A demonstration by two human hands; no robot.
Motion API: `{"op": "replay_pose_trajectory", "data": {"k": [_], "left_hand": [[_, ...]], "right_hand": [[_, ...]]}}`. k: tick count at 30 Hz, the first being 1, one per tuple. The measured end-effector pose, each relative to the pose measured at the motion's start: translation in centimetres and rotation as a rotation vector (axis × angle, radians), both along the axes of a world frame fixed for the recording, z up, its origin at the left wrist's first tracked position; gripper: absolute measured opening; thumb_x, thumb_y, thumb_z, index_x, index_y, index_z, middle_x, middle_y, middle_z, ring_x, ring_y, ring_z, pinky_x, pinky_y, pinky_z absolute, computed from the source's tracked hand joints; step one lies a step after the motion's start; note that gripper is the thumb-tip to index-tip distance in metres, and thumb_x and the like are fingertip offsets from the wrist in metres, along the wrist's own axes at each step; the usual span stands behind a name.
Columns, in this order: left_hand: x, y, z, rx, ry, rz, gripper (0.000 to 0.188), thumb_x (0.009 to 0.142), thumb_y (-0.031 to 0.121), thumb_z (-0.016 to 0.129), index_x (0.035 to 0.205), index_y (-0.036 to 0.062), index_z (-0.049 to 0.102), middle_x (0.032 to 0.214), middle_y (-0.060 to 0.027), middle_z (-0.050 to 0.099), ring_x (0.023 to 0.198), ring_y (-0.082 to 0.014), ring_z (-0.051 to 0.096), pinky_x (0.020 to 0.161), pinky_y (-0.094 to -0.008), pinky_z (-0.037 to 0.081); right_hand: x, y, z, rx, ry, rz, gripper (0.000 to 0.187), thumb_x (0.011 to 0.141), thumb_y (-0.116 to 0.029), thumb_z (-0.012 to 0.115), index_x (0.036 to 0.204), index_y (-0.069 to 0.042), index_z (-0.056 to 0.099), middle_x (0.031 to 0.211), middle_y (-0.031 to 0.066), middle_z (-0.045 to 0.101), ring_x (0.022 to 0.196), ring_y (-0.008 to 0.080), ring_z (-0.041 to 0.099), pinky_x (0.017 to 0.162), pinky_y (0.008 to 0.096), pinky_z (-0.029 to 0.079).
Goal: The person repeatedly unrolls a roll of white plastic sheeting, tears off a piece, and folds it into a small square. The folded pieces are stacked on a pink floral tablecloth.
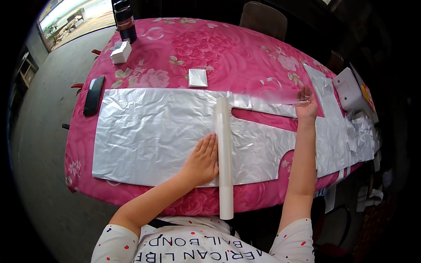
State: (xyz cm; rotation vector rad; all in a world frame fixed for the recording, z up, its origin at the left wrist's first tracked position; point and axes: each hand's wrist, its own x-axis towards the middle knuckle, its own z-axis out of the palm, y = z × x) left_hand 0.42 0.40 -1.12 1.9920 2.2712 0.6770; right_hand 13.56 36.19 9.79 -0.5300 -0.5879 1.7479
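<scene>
A silvery-white plastic vest-type carrier bag (144, 136) lies flat across the table, its cut-out handle end to the right. Across its middle rests a long pale tube (225, 166), whose near end juts past the table edge. My left hand (202, 160) lies flat on the bag, fingers straight and touching or nearly touching the tube's left side. Over the far handle strip, my right hand (306, 104) is raised palm up with curled fingers. A motion-smeared, see-through plastic strip (272, 97) runs leftward from those fingers.
Beyond the bag sits a small silvery-white square packet (198, 78). A black phone (94, 96), a stack of white squares (121, 52) and a dark flask (126, 22) stand at the left. More silvery bags (333, 140) and a white box (348, 90) lie right, on the pink floral tablecloth (245, 57).
</scene>
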Motion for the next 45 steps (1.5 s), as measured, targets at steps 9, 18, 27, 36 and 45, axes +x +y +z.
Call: {"op": "replay_pose_trajectory", "data": {"k": [9,18,27,36,45], "left_hand": [[-0.1,-0.3,-0.3,0.095,-0.005,-0.009,0.064,0.085,0.027,0.039,0.132,-0.0149,0.030,0.141,-0.0291,0.027,0.134,-0.0378,0.024,0.111,-0.0446,0.017],[0.0,0.1,-0.8,-0.022,0.018,0.002,0.065,0.083,0.025,0.036,0.134,-0.0131,0.025,0.143,-0.0280,0.022,0.137,-0.0356,0.017,0.113,-0.0443,0.010],[-4.1,0.7,0.3,0.381,-0.920,0.287,0.043,0.094,0.017,0.041,0.134,0.0002,0.035,0.136,-0.0167,0.039,0.125,-0.0281,0.041,0.102,-0.0366,0.036],[-10.3,8.2,2.8,0.083,-2.211,0.199,0.067,0.096,0.047,0.027,0.131,-0.0099,0.032,0.133,-0.0193,0.042,0.121,-0.0264,0.045,0.101,-0.0370,0.037],[-12.4,3.1,3.9,0.063,-1.895,0.341,0.061,0.095,0.047,0.033,0.124,-0.0058,0.042,0.123,-0.0185,0.051,0.113,-0.0257,0.052,0.093,-0.0360,0.044]], "right_hand": [[-18.6,-27.4,0.9,0.944,-0.915,0.591,0.030,0.093,-0.024,0.050,0.087,0.003,0.059,0.081,0.0125,0.060,0.069,0.0178,0.053,0.060,0.0348,0.039],[-24.6,-41.7,-8.0,1.474,-1.089,0.906,0.050,0.088,-0.026,0.052,0.129,0.000,0.044,0.139,0.0222,0.035,0.135,0.0366,0.023,0.108,0.0478,0.021],[-9.3,-32.6,-1.3,1.583,-0.819,0.552,0.048,0.083,-0.021,0.062,0.125,-0.001,0.049,0.133,0.0184,0.044,0.128,0.0369,0.035,0.104,0.0435,0.031],[1.4,-23.4,-6.2,1.251,-1.167,0.503,0.038,0.086,-0.019,0.058,0.119,0.000,0.054,0.128,0.0171,0.051,0.121,0.0362,0.044,0.099,0.0403,0.038],[-0.1,-22.7,-7.2,1.736,-1.216,0.634,0.062,0.090,-0.047,0.043,0.134,-0.005,0.040,0.141,0.0153,0.037,0.134,0.0319,0.028,0.109,0.0441,0.021]]}}
